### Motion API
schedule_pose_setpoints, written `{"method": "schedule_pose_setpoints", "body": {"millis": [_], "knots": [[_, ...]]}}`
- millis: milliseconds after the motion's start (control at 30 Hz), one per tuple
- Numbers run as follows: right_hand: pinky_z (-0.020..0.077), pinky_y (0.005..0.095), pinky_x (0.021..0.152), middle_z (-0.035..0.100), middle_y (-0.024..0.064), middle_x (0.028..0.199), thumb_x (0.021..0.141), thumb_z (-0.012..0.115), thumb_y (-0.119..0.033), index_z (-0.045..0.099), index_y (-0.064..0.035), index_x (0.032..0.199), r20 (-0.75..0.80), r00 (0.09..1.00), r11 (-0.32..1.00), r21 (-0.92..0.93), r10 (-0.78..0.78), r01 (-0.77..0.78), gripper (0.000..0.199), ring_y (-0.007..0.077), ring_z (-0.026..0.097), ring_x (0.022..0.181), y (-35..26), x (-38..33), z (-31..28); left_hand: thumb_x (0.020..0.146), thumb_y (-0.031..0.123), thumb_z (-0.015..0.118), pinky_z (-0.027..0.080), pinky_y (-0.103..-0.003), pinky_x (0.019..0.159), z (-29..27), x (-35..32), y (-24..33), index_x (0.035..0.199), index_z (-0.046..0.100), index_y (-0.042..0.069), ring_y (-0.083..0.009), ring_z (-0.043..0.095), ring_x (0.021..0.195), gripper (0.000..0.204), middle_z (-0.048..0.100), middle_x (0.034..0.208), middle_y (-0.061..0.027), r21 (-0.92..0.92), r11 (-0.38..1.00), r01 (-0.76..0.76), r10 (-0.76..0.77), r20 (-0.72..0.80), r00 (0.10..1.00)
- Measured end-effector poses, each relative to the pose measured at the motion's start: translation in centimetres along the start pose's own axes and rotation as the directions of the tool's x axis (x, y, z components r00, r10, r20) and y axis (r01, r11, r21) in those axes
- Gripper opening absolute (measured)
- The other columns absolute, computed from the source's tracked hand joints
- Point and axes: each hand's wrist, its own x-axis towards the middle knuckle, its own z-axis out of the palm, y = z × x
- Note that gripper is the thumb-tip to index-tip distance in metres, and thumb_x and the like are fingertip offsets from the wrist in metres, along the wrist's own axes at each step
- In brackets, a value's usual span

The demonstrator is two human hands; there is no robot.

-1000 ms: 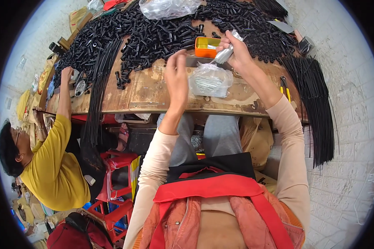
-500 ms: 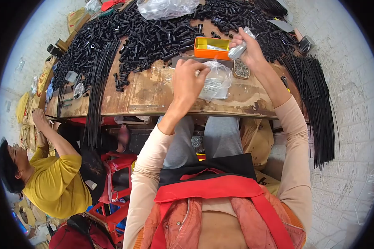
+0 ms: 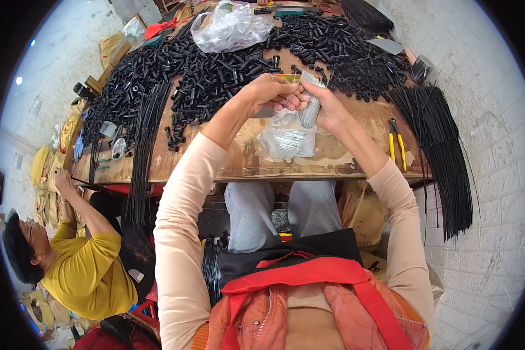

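I can pass over the tabletop (image 3: pixel 227 156) left of the small clear bag (image 3: pixel 289 143); beyond it, a held silvery bundle (image 3: pixel 311 108) and heaped black fittings (image 3: pixel 216 79) block me.

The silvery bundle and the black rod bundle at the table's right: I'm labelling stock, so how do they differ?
The silvery bundle is pale and short; the black rod bundle, dark and long. The right hand holds the silvery bundle; the black rod bundle overhangs the table. Both gather thin pieces.
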Motion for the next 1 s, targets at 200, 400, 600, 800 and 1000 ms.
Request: {"method": "schedule_pose_setpoints", "body": {"millis": [200, 400, 600, 800, 1000], "knots": [[0.044, 0.0201, 0.058, 0.047, -0.0018, 0.069, 0.097, 0.056, -0.024, 0.054, -0.0046, 0.096, 0.002, 1.0, 0.998, 0.05, 0.027, -0.027, 0.019, 0.0084, 0.046, 0.062, 0.5, -0.1, 0.1, 0.094, 0.022, 0.062, 0.044, -0.015, 0.048, -1.8, 1.5, -0.4, 0.106, 0.066, 0.003, -0.0083, 0.067, 0.069, 0.023, 0.072, 0.093, -0.0069, -0.157, 0.973, 0.169, -0.122, 0.27, 0.955], [0.0488, 0.0276, 0.061, 0.053, 0.0024, 0.074, 0.096, 0.058, -0.023, 0.056, -0.0066, 0.095, -0.025, 1.0, 0.996, 0.085, 0.011, -0.009, 0.017, 0.0129, 0.053, 0.064, 0.4, 0.9, -1.8, 0.097, 0.03, 0.055, 0.046, -0.02, 0.045, 0.5, -0.4, 0.4, 0.096, 0.064, 0.0, -0.0123, 0.066, 0.059, 0.031, 0.071, 0.082, -0.0092, 0.156, 0.986, 0.053, -0.058, 0.028, 0.998], [0.0527, 0.0351, 0.071, 0.057, 0.0071, 0.088, 0.098, 0.052, -0.017, 0.054, -0.0033, 0.094, -0.204, 0.978, 0.965, 0.243, -0.05, 0.1, 0.015, 0.0192, 0.058, 0.079, -1.0, 1.5, -0.3, 0.099, 0.03, 0.051, 0.045, -0.023, 0.048, 1.0, -1.6, -3.5, 0.093, 0.059, 0.002, -0.0116, 0.061, 0.057, 0.03, 0.063, 0.071, -0.0048, -0.163, 0.918, -0.362, 0.297, -0.323, 0.899], [0.0516, 0.0351, 0.069, 0.056, 0.0037, 0.081, 0.097, 0.056, -0.022, 0.052, -0.0069, 0.082, -0.086, 0.992, 0.937, 0.332, -0.088, 0.112, 0.022, 0.0178, 0.056, 0.069, -0.2, 2.7, -0.7, 0.102, 0.029, 0.04, 0.049, -0.036, 0.089, 4.2, 0.4, -7.0, 0.113, 0.054, 0.003, -0.0223, 0.061, 0.097, 0.031, 0.064, 0.103, -0.0117, -0.662, 0.506, -0.553, 0.135, -0.573, 0.809], [0.0439, 0.0241, 0.057, 0.045, -0.0021, 0.071, 0.096, 0.06, -0.027, 0.044, -0.011, 0.088, -0.07, 0.919, 0.921, -0.025, -0.389, 0.388, 0.024, 0.0079, 0.043, 0.06, 0.6, 0.2, 7.4, 0.104, 0.033, 0.031, 0.041, -0.042, 0.102, 8.7, -1.3, -4.9, 0.109, 0.057, 0.006, -0.0241, 0.057, 0.109, 0.038, 0.061, 0.115, -0.0099, -0.93, 0.049, -0.364, 0.131, -0.355, 0.926]]}}
